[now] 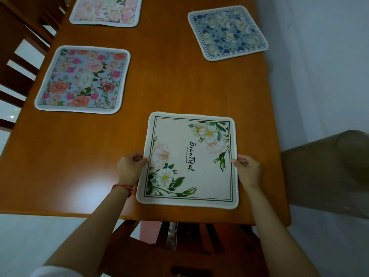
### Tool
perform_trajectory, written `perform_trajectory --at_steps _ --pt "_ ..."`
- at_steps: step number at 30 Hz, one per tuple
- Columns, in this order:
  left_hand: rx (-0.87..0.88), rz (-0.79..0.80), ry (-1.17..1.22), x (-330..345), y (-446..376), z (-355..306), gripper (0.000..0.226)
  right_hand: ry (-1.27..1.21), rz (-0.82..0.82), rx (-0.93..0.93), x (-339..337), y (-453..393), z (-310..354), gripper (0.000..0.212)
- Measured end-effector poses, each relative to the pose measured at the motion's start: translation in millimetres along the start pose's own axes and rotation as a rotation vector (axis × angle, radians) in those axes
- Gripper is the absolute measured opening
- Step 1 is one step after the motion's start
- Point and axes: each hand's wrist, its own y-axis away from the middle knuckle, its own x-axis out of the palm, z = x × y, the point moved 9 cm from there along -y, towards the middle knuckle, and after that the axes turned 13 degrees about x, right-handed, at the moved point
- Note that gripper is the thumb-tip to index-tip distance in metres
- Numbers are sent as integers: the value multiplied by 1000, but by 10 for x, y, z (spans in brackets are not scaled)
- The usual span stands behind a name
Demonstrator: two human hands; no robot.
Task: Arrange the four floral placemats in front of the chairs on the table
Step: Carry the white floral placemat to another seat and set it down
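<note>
The table (169, 92) is smooth, glossy orange-brown wood catching a light glare. The cream placemat (199, 188) looks like matt woven cloth with a printed face and a stitched, slightly rough edge.

both forearms are bare from wrist to near the elbow. the left hand (130, 166) has a thin red string bracelet (122, 187) round the wrist, its cord doubled into a couple of strands with a small knot or bead on the side away from the cream placemat (189, 158). a bit of white sleeve (54, 271) shows at the left elbow. the right hand (247, 168), on the placemat's other side, wears no ring or band that can be seen.
</note>
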Motion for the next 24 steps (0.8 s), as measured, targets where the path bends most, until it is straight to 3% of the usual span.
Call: perform_trajectory --at_steps 14,20,24 --pt "0 31 -20 -3 23 -59 22 35 5 -6 10 -2 1 30" --pt "92 49 -126 -39 181 -243 24 14 -18 -16 -59 96 14 30" --pt "173 135 -242 -29 335 -328 30 145 -9 -145 -41 271 188 30"
